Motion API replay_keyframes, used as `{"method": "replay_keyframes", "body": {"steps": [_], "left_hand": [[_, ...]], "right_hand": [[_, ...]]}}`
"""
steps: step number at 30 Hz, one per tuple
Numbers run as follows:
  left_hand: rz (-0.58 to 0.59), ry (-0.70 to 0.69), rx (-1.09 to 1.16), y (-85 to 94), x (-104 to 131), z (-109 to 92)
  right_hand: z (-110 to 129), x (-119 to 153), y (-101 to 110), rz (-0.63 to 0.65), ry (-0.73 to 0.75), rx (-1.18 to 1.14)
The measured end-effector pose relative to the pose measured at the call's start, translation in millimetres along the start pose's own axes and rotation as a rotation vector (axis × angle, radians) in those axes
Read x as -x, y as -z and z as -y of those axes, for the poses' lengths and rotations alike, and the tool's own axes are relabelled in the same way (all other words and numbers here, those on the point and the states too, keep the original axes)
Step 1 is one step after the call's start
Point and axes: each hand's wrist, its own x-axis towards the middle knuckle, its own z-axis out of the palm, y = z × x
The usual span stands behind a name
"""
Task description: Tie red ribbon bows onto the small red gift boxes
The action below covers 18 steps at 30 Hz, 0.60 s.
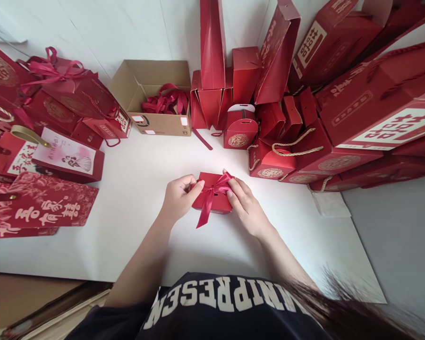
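Observation:
A small red box lies on the white table in front of me, with a shiny crimson ribbon tied in a bow on its top. One ribbon tail hangs over the near side of the box. My left hand is at the box's left side, thumb and fingers pinched on the left loop of the ribbon. On the right, my right hand has its fingers on the bow's right loop and against the box's right edge; the fingertips seem closed on the ribbon.
An open cardboard box with loose red ribbon stands at the back. Red gift boxes are stacked at left and right. A ribbon strip lies on the table.

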Motion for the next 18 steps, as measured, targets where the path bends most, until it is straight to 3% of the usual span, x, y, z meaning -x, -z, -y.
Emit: {"method": "replay_keyframes", "body": {"steps": [12,18], "left_hand": [[0.105,0.074,0.316,-3.5,-6.8,14.6],[0.091,0.080,0.460,-9.0,-10.0,23.9]], "right_hand": [[0.1,-2.2,-0.3,0.000,-0.049,-0.084],[1.1,-2.4,-1.4,-0.007,-0.049,-0.115]]}}
